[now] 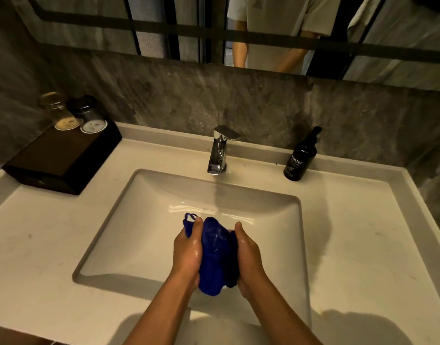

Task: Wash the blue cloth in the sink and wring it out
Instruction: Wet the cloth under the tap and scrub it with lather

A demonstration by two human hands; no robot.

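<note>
Both wet hands sit nearest, over the near part of the sink (109,220): left hand (186,255) and right hand (249,257) each curl round the blue cloth (215,257), bunched upright between the palms. Soaked, it should feel soft, limp, fairly heavy and a little slick; gripping each end suits wringing. Beyond stand the faucet (220,150) and, far right on the table (358,232), a soap bottle (300,158).
</note>
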